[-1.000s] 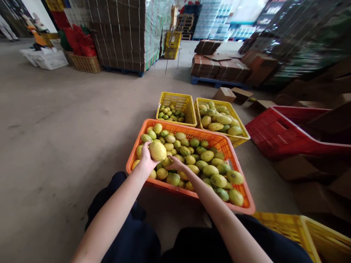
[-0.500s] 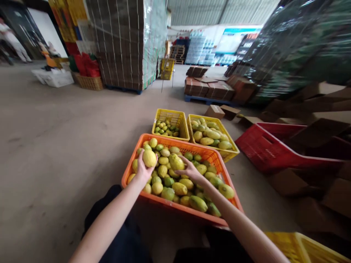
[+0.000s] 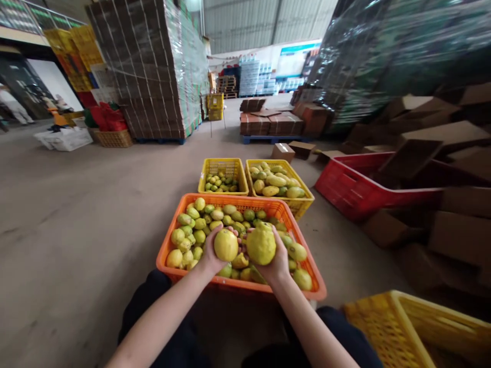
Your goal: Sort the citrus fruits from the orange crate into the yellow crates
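One fruit (image 3: 262, 246) looks knobbly, the orange crate (image 3: 316, 290) smooth plastic.

From my remote screen I see the left hand (image 3: 209, 256), right hand (image 3: 280, 259) and forearms (image 3: 164, 318) all bare. The trousers (image 3: 142, 299) show to me as dark navy cloth.

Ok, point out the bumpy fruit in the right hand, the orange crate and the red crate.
Bumpy fruit (image 3: 261, 245): head view, middle of its front.
Orange crate (image 3: 241, 286): head view, its near rim.
Red crate (image 3: 356, 191): head view, its near wall.
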`<state>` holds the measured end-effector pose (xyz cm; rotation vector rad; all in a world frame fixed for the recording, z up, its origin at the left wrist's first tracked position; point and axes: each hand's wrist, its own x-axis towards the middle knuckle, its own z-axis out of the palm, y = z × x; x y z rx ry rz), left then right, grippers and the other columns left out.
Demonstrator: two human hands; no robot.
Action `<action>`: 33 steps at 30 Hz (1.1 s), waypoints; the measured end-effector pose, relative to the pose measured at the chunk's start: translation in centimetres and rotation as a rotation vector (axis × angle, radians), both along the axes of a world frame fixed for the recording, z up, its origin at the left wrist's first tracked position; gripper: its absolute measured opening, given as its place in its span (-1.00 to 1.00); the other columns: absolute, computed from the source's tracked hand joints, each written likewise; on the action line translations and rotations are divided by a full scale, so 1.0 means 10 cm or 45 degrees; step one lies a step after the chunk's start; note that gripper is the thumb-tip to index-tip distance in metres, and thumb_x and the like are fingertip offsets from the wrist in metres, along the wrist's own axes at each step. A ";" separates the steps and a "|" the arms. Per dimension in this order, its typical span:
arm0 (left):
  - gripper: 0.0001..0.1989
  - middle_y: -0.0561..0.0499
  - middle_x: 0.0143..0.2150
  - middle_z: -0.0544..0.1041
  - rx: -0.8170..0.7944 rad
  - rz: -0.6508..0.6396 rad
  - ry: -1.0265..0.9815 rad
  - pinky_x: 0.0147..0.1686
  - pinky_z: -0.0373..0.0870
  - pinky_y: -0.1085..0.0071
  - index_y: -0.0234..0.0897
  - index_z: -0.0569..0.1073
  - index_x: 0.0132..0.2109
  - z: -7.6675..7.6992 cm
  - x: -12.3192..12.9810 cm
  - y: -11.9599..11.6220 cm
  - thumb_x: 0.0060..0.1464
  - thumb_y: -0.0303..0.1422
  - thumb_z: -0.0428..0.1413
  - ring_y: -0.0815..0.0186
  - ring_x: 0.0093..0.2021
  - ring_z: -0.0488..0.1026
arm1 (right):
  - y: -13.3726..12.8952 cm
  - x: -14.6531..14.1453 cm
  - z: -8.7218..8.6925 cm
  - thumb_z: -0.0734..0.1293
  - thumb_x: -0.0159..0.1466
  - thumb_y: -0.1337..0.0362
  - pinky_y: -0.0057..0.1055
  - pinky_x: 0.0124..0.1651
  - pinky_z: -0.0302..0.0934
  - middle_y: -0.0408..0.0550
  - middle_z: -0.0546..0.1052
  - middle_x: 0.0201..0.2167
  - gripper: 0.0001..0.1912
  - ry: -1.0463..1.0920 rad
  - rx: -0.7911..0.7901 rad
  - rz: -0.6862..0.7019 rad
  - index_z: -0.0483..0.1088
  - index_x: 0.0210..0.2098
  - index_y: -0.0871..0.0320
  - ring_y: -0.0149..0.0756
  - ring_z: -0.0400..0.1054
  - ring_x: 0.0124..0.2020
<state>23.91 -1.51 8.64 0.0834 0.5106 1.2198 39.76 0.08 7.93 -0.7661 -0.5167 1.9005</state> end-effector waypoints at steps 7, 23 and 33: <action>-0.84 0.02 -0.47 0.39 0.100 -0.046 0.210 -0.33 0.57 0.30 -0.25 0.35 -0.42 0.05 -0.01 0.08 0.05 -0.29 0.11 0.23 -0.37 0.53 | 0.12 -0.08 0.02 0.29 0.15 -0.14 -0.38 -0.61 0.28 0.01 0.59 -0.46 -0.59 0.042 -0.003 0.148 0.45 -0.38 0.08 -0.13 0.52 -0.43; -0.71 -0.03 -0.46 0.46 0.001 0.028 0.186 -0.54 0.50 0.40 -0.30 0.43 -0.38 0.24 -0.13 0.05 0.25 -0.24 0.03 0.27 -0.49 0.50 | 0.06 -0.22 -0.10 0.36 0.21 0.00 -0.17 -0.24 0.54 -0.02 0.61 -0.47 -0.70 -0.024 -0.062 -0.054 0.47 -0.32 0.13 -0.04 0.60 -0.28; -0.62 -0.12 -0.26 0.58 -0.309 0.326 0.009 -0.29 0.65 0.33 -0.32 0.48 0.02 0.11 -0.18 0.21 0.30 -0.10 0.08 0.20 -0.26 0.62 | 0.10 -0.16 -0.09 0.35 0.23 0.11 -0.10 -0.16 0.52 -0.01 0.65 -0.32 -0.76 0.114 -0.064 -0.020 0.46 -0.17 0.10 -0.03 0.60 -0.17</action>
